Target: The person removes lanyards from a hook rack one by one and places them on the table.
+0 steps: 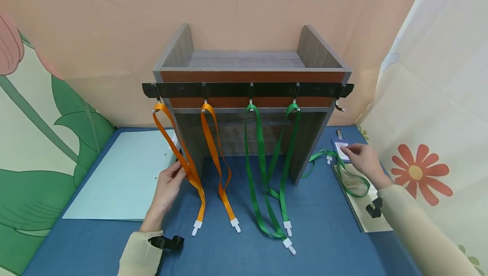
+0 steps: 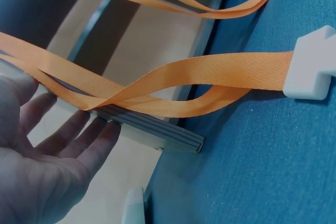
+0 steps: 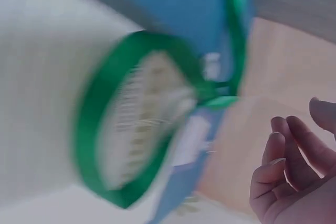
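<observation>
My left hand (image 1: 167, 187) is beside the leftmost orange lanyard (image 1: 201, 206), fingers loosely bent. In the left wrist view its fingertips lie close to the strap (image 2: 247, 69); whether they touch it I cannot tell. A second orange lanyard (image 1: 225, 200) and two green lanyards (image 1: 261, 140) hang from hooks on a black bar (image 1: 228, 89), white clips downward. At the right, my right hand (image 1: 364, 161) hovers near a blue badge (image 1: 336, 144), fingers loosely curled around nothing. Below it a loose green lanyard (image 3: 86, 135), blurred in the right wrist view, lies looped over a book (image 1: 371, 216).
The bar crosses the front of a grey wooden shelf (image 1: 244, 59). Its rightmost hook (image 1: 338, 106) carries no lanyard. A pale board (image 1: 118, 178) lies at the left on the blue tabletop (image 1: 324, 246). A flower-patterned curtain (image 1: 438, 119) borders the right side.
</observation>
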Available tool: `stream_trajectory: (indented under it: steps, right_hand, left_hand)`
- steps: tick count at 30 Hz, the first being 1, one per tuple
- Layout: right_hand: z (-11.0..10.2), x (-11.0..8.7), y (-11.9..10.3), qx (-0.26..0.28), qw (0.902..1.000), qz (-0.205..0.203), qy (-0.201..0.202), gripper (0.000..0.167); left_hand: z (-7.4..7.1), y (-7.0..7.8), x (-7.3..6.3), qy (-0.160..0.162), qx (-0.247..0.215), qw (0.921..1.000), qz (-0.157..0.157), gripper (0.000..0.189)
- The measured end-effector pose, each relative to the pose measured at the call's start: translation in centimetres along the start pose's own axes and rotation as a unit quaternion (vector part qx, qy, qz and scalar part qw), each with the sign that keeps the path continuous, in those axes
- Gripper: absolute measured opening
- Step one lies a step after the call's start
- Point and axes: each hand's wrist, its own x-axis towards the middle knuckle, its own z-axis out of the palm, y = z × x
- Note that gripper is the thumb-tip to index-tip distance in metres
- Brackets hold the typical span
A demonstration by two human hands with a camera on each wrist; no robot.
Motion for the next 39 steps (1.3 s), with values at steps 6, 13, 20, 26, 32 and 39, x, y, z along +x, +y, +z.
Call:
stream_trajectory:
  steps: [6, 13, 20, 26, 32, 39]
  right_hand:
    - [-2.8, -1.5, -4.9, 0.052, 0.9956, -0.042, 0.066, 0.045]
    - [-4.1, -4.5, -12.1, 0.136, 0.948, -0.174, 0.229, 0.018]
    - [-4.6, -6.8, -18.6, 0.215, 0.8673, -0.358, 0.271, 0.008]
    - [-4.6, -7.7, -22.4, 0.209, 0.8903, -0.358, 0.19, 0.026]
    - [-3.8, -6.1, -22.5, 0.222, 0.9135, -0.318, 0.124, 0.03]
    - [-4.1, -5.4, -23.6, 0.278, 0.909, -0.3, 0.079, 0.026]
  left_hand:
    - [0.0, 0.2, -0.1, -0.001, 0.001, 1.0, 0.001, 0.033]
    - [0.0, 0.2, 0.0, 0.002, -0.007, 1.0, 0.003, 0.031]
    - [-0.1, -2.0, 0.5, -0.005, -0.018, 0.9998, 0.007, 0.031]
    - [-0.2, -3.0, 0.6, 0.004, -0.012, 0.9999, 0.007, 0.032]
    - [-0.2, -3.0, 0.5, 0.004, -0.015, 0.9998, 0.008, 0.032]
    - [-0.3, -2.1, 0.5, 0.001, -0.013, 0.9999, 0.003, 0.031]
